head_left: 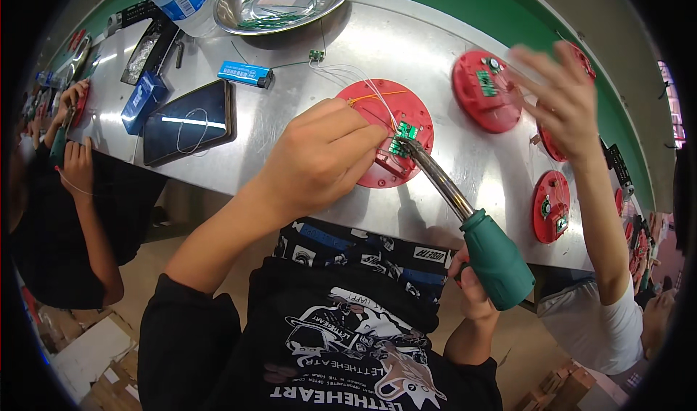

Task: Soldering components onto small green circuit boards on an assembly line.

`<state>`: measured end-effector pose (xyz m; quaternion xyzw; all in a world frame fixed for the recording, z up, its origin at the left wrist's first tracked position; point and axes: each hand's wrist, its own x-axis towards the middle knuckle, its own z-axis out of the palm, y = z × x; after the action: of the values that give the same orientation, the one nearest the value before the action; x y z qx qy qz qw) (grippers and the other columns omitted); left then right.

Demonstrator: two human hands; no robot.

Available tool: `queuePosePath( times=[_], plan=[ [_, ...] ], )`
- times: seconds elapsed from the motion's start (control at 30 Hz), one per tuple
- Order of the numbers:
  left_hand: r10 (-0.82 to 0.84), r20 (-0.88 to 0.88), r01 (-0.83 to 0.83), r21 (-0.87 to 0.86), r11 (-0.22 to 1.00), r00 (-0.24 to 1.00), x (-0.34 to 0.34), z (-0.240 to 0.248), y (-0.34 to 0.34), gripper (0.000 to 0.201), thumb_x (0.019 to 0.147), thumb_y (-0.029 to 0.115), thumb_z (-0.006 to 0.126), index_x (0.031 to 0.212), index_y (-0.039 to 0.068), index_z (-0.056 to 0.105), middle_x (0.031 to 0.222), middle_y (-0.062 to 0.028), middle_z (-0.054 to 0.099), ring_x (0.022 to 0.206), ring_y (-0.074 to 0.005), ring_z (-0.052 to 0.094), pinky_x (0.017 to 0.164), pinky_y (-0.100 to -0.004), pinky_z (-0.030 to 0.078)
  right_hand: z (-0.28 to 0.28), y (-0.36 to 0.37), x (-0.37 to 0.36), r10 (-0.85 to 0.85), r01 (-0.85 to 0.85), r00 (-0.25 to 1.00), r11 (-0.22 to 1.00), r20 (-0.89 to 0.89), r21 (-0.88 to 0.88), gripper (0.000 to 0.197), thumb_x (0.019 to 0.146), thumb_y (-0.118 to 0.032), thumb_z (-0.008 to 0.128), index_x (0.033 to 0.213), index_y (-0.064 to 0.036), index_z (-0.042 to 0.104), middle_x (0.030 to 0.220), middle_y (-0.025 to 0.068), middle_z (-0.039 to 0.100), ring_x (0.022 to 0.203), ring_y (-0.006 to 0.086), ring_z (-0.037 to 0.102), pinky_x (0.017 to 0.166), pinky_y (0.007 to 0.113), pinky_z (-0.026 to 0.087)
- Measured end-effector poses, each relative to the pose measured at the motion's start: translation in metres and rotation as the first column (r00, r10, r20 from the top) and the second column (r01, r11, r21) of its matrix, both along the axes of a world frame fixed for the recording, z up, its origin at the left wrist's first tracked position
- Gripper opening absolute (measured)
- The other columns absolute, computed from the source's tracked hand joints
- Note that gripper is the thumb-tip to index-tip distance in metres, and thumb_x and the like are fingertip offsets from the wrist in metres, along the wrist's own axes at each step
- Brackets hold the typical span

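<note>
Dark green and probably plastic, the thick tapered handle (497, 258) of a soldering iron sits in the right hand (475, 287), whose fingers are closed round it, partly hidden behind it. Up and to the left of that hand, the slim, brownish metal shaft (444, 186) reaches to the small green rectangular circuit board (409, 131), which lies on a flat, round red disc (417, 110), likely plastic, on the silvery metal tabletop (268, 113). Just beside the board, the left hand (323, 157) has its thumb and fingertips drawn together; what they pinch, if anything, cannot be told. Thin white wires (385, 104) run from beyond this hand down past its fingertips to the board; they look light, limp and easily tugged loose, so a fine pinch a little back from the joints should suit them. The disc looks light and stiff, and its smooth face may slide on the metal, so it is best steadied by its rim. The iron seems the heaviest piece here, stiff and bulky toward the rear; hold it only by the handle, since the shaft may be hot.
</note>
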<state>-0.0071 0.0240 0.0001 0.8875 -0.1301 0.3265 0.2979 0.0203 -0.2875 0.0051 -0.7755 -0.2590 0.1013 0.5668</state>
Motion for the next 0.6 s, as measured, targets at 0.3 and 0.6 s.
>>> queuePosePath(
  times=[0.3,0.6],
  plan=[
    [0.022,0.033,-0.021,-0.021,1.0,0.999,-0.007,0.002,0.005,0.022,0.072,-0.008,0.07,0.094,-0.004,0.072,0.082,-0.0122,0.068,0.07,-0.0274,0.064,0.063,-0.0354,0.053,0.003,0.006,0.001,0.031,-0.01,0.989,0.99,-0.148,0.142,0.031,0.078,-0.012,0.071,0.101,0.009,0.068,0.085,0.0134,0.068,0.064,0.0191,0.064,0.063,0.03,0.052],
    [0.019,0.036,-0.018,-0.012,1.0,0.999,-0.008,0.002,0.005,0.021,0.073,-0.007,0.071,0.094,-0.004,0.072,0.083,-0.0121,0.068,0.07,-0.0275,0.064,0.064,-0.0352,0.053,0.009,0.007,-0.005,0.017,0.013,0.988,0.981,-0.153,0.192,0.06,0.087,-0.032,0.071,0.126,0.0114,0.057,0.101,0.0196,0.064,0.062,0.0199,0.061,0.054,0.03,0.047]
  ],
)
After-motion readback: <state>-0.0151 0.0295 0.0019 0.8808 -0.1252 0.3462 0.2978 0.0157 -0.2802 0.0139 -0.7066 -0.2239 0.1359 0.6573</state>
